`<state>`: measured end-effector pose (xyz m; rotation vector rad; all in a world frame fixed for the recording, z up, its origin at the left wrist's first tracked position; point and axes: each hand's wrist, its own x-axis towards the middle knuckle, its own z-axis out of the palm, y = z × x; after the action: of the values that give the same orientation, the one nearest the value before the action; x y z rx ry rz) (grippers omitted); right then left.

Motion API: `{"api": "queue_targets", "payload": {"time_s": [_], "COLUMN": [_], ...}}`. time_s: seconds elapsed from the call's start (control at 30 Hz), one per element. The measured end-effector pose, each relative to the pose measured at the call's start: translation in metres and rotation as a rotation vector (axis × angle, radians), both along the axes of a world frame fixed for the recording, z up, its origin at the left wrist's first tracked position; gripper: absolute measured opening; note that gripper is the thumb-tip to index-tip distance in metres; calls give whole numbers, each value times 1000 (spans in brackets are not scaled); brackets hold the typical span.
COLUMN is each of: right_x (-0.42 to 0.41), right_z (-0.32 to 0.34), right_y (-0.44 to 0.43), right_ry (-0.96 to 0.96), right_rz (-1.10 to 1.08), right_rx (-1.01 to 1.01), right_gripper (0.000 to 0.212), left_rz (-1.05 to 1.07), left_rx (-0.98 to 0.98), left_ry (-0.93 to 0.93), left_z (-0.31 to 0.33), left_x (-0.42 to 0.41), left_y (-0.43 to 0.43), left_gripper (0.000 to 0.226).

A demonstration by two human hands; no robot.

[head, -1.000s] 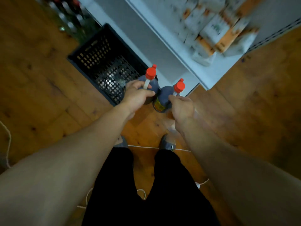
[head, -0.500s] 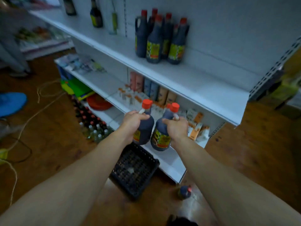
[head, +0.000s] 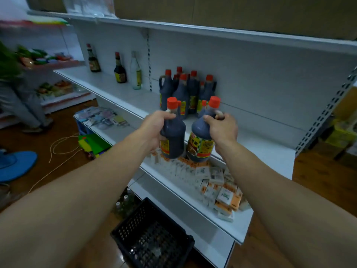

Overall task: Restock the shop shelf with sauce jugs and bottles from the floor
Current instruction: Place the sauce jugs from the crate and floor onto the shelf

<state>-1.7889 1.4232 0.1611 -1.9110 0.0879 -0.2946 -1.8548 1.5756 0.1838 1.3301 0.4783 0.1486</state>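
I hold two dark sauce jugs with red caps in front of the white shop shelf (head: 123, 93). My left hand (head: 154, 126) grips the left jug (head: 173, 140) by its handle. My right hand (head: 222, 126) grips the right jug (head: 201, 146), whose yellow label faces me. Both jugs hang in the air just below and in front of the shelf edge. On the shelf behind them stands a cluster of several matching jugs (head: 185, 89).
Three single bottles (head: 119, 68) stand further left on the same shelf. The shelf below carries small orange and white boxes (head: 218, 188). A black plastic crate (head: 152, 240) sits on the wooden floor. A person's legs (head: 23, 105) are at the far left.
I have lifted both jugs from floor level up to shelf height. The view has swung up from the floor and crate to the shelf with its jugs.
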Motion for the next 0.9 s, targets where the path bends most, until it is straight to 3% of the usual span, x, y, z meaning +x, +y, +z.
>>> {"api": "queue_targets", "payload": {"time_s": [0.33,0.47,0.6,0.9], "right_x": [102,124,137,137], "right_z": [-26,-33,-36,-41], "right_y": [-3,4,12,47], "right_ry": [-25,-56,-78,-53], "right_rz": [-10,-6,-46,-162], "right_rx": [-14,-34,-37,-23], "right_gripper": [25,33,30,32], "left_rz": [144,142,169,-18], "left_rx": [124,203,204,446], "left_ry": [41,31,0,-42], "left_z": [-15,-26,-29,-30], "left_x": [93,118,143,202], "left_y": [21,42,64,117], "left_gripper": [31,16,18,33]}}
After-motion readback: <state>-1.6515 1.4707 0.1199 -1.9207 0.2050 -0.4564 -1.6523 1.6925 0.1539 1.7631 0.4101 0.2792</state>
